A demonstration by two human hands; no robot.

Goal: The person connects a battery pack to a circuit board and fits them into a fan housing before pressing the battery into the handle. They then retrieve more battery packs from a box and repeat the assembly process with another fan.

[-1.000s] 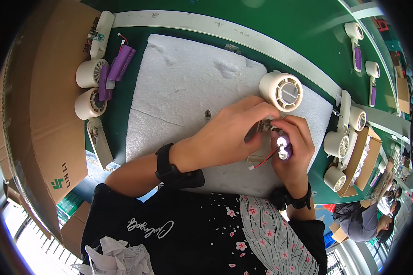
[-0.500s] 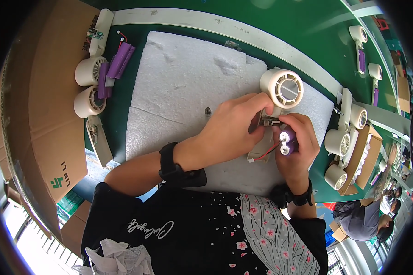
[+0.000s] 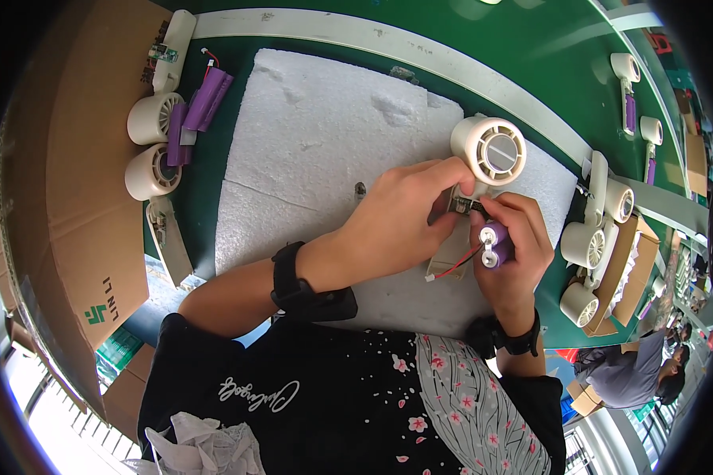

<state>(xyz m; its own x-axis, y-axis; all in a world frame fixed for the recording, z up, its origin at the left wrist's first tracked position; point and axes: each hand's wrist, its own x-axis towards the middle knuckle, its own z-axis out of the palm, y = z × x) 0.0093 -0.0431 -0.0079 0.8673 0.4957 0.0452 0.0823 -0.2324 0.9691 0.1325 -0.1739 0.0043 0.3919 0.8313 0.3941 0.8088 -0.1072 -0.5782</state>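
Two bare hands work over the right half of a white foam slab point(image 3: 317, 142). The left hand point(image 3: 396, 210) has its fingers pinched on a small board point(image 3: 469, 206), above the foam's right side. The right hand point(image 3: 523, 237) curls around a purple battery point(image 3: 502, 244), thumb and index at the board's other end. A fan point(image 3: 495, 152) lies at the foam's upper right.

A red and black wire point(image 3: 461, 265) hangs loose over the foam; it could snag or pull free if the battery turns. The small board could slip or bend if both pinches press unevenly.

Counted: one board, one foam slab; one fan on the foam, two left of it, three just right, two farther right. Batteries: one in hand, two left of the foam, two far right.
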